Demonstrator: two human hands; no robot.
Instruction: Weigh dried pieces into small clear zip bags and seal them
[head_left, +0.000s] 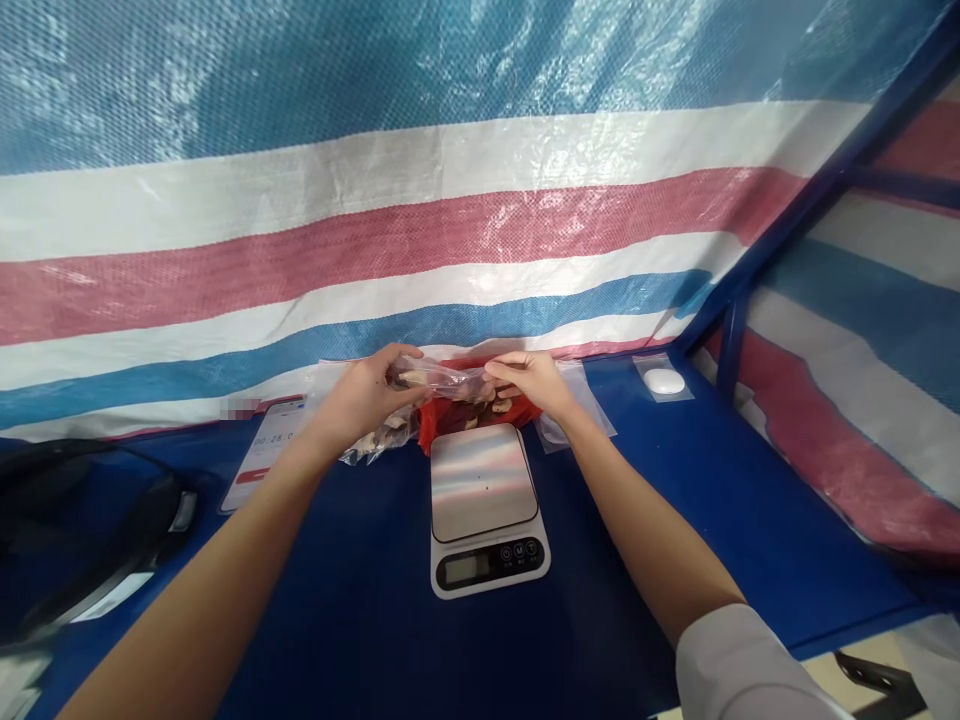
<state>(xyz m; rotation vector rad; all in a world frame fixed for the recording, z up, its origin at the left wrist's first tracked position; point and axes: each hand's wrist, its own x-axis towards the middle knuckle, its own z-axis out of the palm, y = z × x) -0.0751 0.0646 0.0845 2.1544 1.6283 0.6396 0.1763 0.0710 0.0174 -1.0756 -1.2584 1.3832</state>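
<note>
The person's left hand (367, 392) and right hand (531, 380) grip opposite ends of a clear bag (448, 381), fingers clamped on the plastic. Bag position: over the red bag (427, 424), behind the scale (484, 485).

Your single view comes from the camera on your head, looking forward and down over the blue tabletop (360, 600). It sits close above you: your forearms (255, 540) enter from the lower edge and run away from the lens to your fingers (519, 375), near the middle of the picture. Beyond, it faces a striped sheet (375, 240) filling the upper half; the wide field also takes in a slanting blue bar (799, 210) on the right.
</note>
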